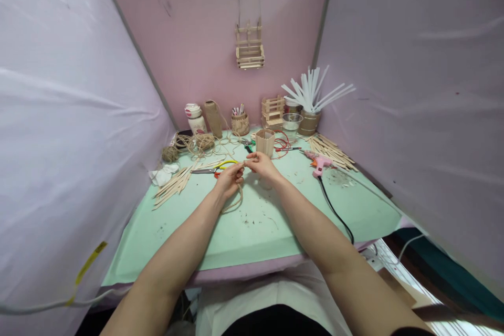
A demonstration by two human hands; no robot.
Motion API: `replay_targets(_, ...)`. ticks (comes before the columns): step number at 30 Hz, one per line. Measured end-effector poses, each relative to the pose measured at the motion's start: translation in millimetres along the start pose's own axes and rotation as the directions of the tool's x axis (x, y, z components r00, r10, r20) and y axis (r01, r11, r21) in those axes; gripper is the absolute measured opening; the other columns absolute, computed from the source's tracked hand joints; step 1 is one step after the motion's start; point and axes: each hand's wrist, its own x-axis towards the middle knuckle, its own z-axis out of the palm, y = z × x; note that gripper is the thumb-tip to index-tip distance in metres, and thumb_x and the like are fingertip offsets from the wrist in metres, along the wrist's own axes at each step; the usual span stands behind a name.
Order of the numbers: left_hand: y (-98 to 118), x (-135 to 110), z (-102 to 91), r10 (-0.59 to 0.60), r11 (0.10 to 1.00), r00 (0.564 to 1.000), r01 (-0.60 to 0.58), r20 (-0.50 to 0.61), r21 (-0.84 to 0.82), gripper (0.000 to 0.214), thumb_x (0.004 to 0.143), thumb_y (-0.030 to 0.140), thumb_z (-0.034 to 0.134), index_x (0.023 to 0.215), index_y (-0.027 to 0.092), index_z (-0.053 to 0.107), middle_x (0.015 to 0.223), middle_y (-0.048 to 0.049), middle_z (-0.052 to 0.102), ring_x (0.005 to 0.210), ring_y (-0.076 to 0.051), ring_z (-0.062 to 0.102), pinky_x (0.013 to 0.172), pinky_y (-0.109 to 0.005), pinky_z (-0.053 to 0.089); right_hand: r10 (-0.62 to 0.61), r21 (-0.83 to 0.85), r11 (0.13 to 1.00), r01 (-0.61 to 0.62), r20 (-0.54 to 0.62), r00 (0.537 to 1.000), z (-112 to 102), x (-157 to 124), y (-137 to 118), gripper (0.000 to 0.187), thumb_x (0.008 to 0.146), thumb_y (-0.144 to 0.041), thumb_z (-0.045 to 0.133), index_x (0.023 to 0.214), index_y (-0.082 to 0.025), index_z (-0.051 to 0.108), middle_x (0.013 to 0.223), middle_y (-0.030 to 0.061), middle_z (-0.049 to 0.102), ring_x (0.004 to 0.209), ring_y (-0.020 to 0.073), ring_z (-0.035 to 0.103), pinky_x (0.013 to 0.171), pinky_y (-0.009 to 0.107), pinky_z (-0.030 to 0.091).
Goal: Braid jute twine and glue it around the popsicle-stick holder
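Both of my hands meet over the middle of the green table [260, 226]. My left hand [229, 178] is closed in a pinch on a length of brown jute twine [233, 203], which loops down onto the table below it. My right hand [260, 164] is also closed, pinching the same twine where the fingertips of both hands touch. Just behind my right hand stands a small cup made of wooden sticks [265, 142]. Yellow-handled scissors [216, 168] lie to the left of my left hand.
A pink glue gun [319, 164] with a black cord lies at the right. Piles of wooden sticks [173, 185] [329, 150] lie left and right. Twine balls [170, 154], a bottle [196, 118], jars and white glue sticks [311, 92] line the back. Pale partition walls enclose the table.
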Motion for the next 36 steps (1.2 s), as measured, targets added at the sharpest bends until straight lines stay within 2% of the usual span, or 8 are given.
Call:
replay_targets(4,-1.7,1.5,-0.6,0.103,0.994,0.992,-0.101,-0.066,0.040,0.032,0.055,0.030,0.079,0.073,0.013,0.059,0.063,0.0039,0.049,0.046,-0.001,0.031,0.041,-0.018,0.015,-0.268,-0.237,0.941,0.243,-0.081,0.960,4.1,-3.0,-1.6,0.011,0.069,-0.026,0.060,0.069,-0.019,0.052,0.066,-0.0023,0.057,0.063,0.0118,0.052,0.062,0.025,0.041)
replay_targets(7,-3.7,2.1,-0.6,0.192,0.979,0.975,-0.181,-0.117,0.097,0.033,0.055,0.033,0.079,0.073,0.013,0.060,0.063,0.0035,0.051,0.046,-0.002,0.031,0.042,-0.018,0.017,-0.333,-0.330,0.898,0.292,-0.071,0.940,5.7,-5.3,-1.8,0.008,0.071,-0.025,0.058,0.067,-0.019,0.054,0.067,-0.0010,0.059,0.065,0.0128,0.052,0.065,0.026,0.042)
replay_targets(14,-5.7,0.7,0.7,0.281,0.941,0.943,-0.233,-0.180,0.247,0.033,0.057,0.039,0.076,0.077,0.015,0.063,0.069,0.0010,0.058,0.052,-0.005,0.040,0.047,-0.019,0.029,-0.329,-0.369,0.885,0.285,-0.060,0.942,7.7,-6.4,-0.8,0.010,0.072,-0.026,0.055,0.068,-0.018,0.061,0.071,0.0011,0.063,0.070,0.0146,0.056,0.070,0.028,0.044)
replay_targets(22,-6.8,-1.2,1.9,0.328,0.903,0.923,-0.245,-0.200,0.352,0.032,0.059,0.041,0.074,0.076,0.015,0.065,0.069,-0.0003,0.059,0.054,-0.006,0.043,0.049,-0.020,0.032,-0.305,-0.292,0.917,0.271,-0.077,0.949,7.7,-7.4,-1.3,0.012,0.070,-0.029,0.059,0.068,-0.018,0.063,0.071,0.0021,0.065,0.071,0.0159,0.058,0.069,0.029,0.046)
replay_targets(26,-5.8,0.7,0.7,0.271,0.946,0.940,-0.220,-0.207,0.236,0.027,0.058,0.035,0.074,0.072,0.015,0.062,0.064,0.0014,0.055,0.051,-0.005,0.039,0.045,-0.019,0.028,-0.334,-0.323,0.899,0.294,-0.074,0.940,9.5,-7.6,-0.4,0.008,0.070,-0.025,0.057,0.068,-0.018,0.061,0.071,0.0008,0.062,0.069,0.0139,0.055,0.069,0.027,0.045)
replay_targets(31,-2.1,2.8,-0.7,0.028,0.998,0.989,-0.036,-0.143,-0.057,0.023,0.058,0.028,0.072,0.066,0.015,0.055,0.058,0.0037,0.048,0.046,-0.003,0.033,0.040,-0.017,0.022,-0.442,-0.344,0.839,0.422,0.022,0.897,10.9,-8.8,-1.9,0.005,0.072,-0.021,0.054,0.069,-0.018,0.058,0.075,0.0006,0.058,0.070,0.0125,0.052,0.069,0.026,0.044)
replay_targets(33,-1.9,2.4,-0.3,0.043,0.997,0.990,-0.050,-0.134,-0.051,0.024,0.058,0.027,0.074,0.068,0.015,0.055,0.058,0.0039,0.047,0.046,-0.003,0.034,0.040,-0.018,0.022,-0.412,-0.327,0.859,0.393,0.013,0.911,10.0,-9.0,-2.7,0.006,0.072,-0.023,0.055,0.070,-0.018,0.058,0.075,0.0005,0.059,0.070,0.0127,0.053,0.069,0.026,0.044)
replay_targets(36,-3.7,1.7,0.2,0.141,0.990,0.983,-0.140,-0.121,0.024,0.030,0.056,0.030,0.078,0.072,0.015,0.058,0.058,0.0045,0.047,0.048,-0.004,0.037,0.042,-0.017,0.023,-0.319,-0.274,0.912,0.306,-0.002,0.948,7.7,-8.7,-3.3,0.012,0.074,-0.030,0.057,0.072,-0.018,0.059,0.074,0.0005,0.061,0.070,0.0133,0.055,0.069,0.027,0.044)
